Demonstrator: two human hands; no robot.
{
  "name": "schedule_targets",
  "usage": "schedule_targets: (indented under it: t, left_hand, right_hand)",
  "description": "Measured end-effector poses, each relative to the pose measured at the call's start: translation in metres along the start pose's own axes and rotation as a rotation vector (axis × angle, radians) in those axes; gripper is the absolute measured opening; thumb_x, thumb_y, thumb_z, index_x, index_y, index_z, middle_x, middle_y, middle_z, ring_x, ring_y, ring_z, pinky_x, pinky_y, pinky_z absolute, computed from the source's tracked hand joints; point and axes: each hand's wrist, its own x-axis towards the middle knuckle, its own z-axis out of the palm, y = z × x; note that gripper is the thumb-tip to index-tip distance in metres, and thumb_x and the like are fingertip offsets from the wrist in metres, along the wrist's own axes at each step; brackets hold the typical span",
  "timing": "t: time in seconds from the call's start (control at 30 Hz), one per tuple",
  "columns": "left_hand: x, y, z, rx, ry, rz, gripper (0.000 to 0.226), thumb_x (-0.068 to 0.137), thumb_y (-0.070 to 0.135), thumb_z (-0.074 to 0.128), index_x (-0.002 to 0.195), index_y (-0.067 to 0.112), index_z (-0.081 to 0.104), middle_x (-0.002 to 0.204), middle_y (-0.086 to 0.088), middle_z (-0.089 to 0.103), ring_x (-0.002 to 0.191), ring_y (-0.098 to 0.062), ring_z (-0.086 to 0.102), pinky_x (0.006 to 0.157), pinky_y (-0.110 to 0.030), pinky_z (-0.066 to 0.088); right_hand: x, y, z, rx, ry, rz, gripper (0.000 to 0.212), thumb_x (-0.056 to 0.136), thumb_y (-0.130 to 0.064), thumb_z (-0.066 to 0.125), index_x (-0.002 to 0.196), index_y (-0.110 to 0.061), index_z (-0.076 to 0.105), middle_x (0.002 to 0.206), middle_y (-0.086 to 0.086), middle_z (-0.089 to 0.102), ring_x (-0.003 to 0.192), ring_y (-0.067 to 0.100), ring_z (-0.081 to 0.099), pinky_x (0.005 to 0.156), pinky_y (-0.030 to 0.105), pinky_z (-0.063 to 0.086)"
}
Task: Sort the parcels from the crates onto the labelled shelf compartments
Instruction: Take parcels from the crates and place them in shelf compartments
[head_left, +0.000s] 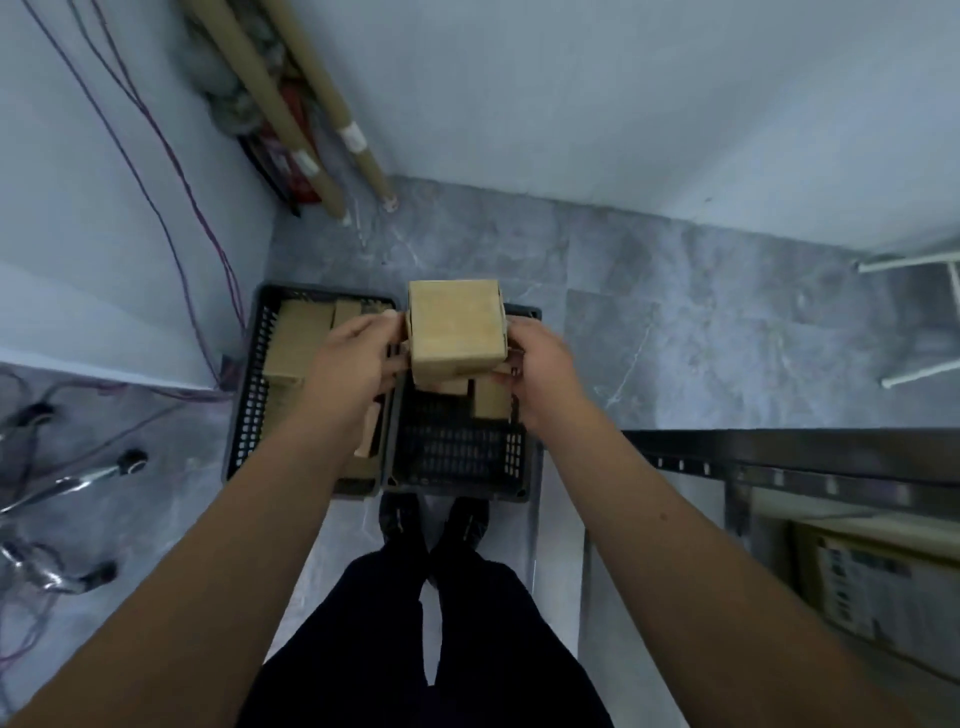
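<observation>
Cardboard parcel (456, 327), plain and box-shaped, hangs above the far end of the right crate (457, 447), clasped from both sides. The left hand (353, 358) curls against its left face; the right hand (540, 364) grips its right face, fingertips apparently tucked underneath, though blur hides them. Smaller boxes (491, 397) lie inside that crate. Against its left wall stands a second crate (244, 395), fuller with parcels (298, 338). A metal shelf (779, 452) stands to its right.

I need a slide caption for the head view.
Left hand and right hand hold a brown cardboard box above two dark plastic crates.
</observation>
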Motion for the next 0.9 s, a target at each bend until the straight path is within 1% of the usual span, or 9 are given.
schedule_targets:
  t: [0.17,0.27,0.4,0.5,0.57,0.63,0.7,0.8,0.9]
  left_hand:
    - [-0.065,0.075,-0.018,-0.170,0.001,0.121,0.018,0.106,0.029,0.059,0.107,0.016,0.071,0.091,0.007,0.081,0.090,-0.015,0.078,0.094,-0.042,0.060]
    - [-0.100,0.114,-0.020,-0.220,-0.021,0.217,0.016,0.106,0.024,0.059,0.103,0.013,0.070,0.085,0.004,0.080,0.085,-0.016,0.078,0.096,-0.049,0.057]
    - [-0.132,0.154,-0.020,-0.276,-0.021,0.317,0.019,0.103,0.023,0.064,0.112,0.013,0.076,0.100,-0.003,0.081,0.104,-0.027,0.077,0.093,-0.043,0.060]
    - [-0.153,0.184,-0.016,-0.298,-0.050,0.425,0.015,0.101,0.022,0.067,0.103,0.012,0.078,0.100,-0.008,0.078,0.099,-0.022,0.076,0.086,-0.035,0.062]
    - [-0.168,0.204,-0.013,-0.308,-0.059,0.489,0.018,0.099,0.024,0.070,0.102,0.009,0.079,0.097,-0.010,0.075,0.100,-0.021,0.074,0.094,-0.037,0.061]
    - [-0.182,0.221,-0.009,-0.319,-0.089,0.558,0.016,0.101,0.021,0.068,0.103,0.009,0.078,0.100,-0.007,0.078,0.105,-0.019,0.075,0.100,-0.040,0.059]
    - [-0.196,0.235,-0.006,-0.295,-0.123,0.641,0.015,0.103,0.014,0.063,0.109,0.014,0.077,0.096,0.002,0.080,0.101,-0.012,0.076,0.095,-0.032,0.060]
    - [-0.214,0.249,-0.001,-0.204,-0.188,0.736,0.026,0.103,0.012,0.062,0.126,0.016,0.072,0.106,0.003,0.081,0.103,-0.009,0.076,0.086,-0.021,0.060]
    - [-0.222,0.259,0.002,-0.151,-0.208,0.804,0.030,0.099,0.010,0.068,0.126,0.019,0.073,0.102,-0.003,0.080,0.105,-0.017,0.076,0.094,-0.029,0.059]
  right_hand:
    - [-0.068,-0.075,0.010,0.008,-0.099,-0.235,0.035,0.090,0.004,0.051,0.118,-0.002,0.072,0.108,0.020,0.075,0.095,0.027,0.069,0.086,0.047,0.057]
    - [-0.107,-0.114,0.015,0.073,-0.127,-0.358,0.031,0.093,0.005,0.050,0.111,-0.001,0.073,0.096,0.008,0.076,0.082,0.014,0.071,0.075,0.035,0.055]
    - [-0.147,-0.157,0.022,0.131,-0.152,-0.535,0.020,0.101,-0.011,0.060,0.108,-0.002,0.077,0.089,0.003,0.077,0.074,0.009,0.068,0.059,0.021,0.049]
    - [-0.175,-0.188,0.023,0.141,-0.160,-0.628,0.028,0.104,-0.022,0.062,0.104,0.000,0.079,0.084,0.007,0.074,0.072,0.015,0.063,0.055,0.023,0.043]
    - [-0.193,-0.207,0.020,0.128,-0.155,-0.701,0.033,0.105,-0.028,0.060,0.100,-0.003,0.080,0.084,0.009,0.074,0.072,0.017,0.062,0.057,0.025,0.043]
    - [-0.211,-0.224,0.015,0.126,-0.178,-0.766,0.026,0.104,-0.025,0.062,0.098,-0.009,0.081,0.090,0.007,0.079,0.079,0.017,0.069,0.067,0.027,0.051]
    - [-0.228,-0.239,0.009,0.129,-0.203,-0.816,0.017,0.100,-0.015,0.066,0.103,-0.008,0.081,0.098,0.009,0.081,0.086,0.017,0.072,0.074,0.028,0.054]
    - [-0.243,-0.252,0.001,0.149,-0.180,-0.903,0.015,0.093,-0.003,0.070,0.104,-0.004,0.079,0.098,0.012,0.080,0.084,0.017,0.072,0.070,0.026,0.055]
    - [-0.254,-0.254,-0.007,0.203,-0.186,-0.947,0.015,0.088,0.005,0.069,0.099,-0.002,0.077,0.090,0.011,0.078,0.066,0.010,0.067,0.058,0.019,0.050]
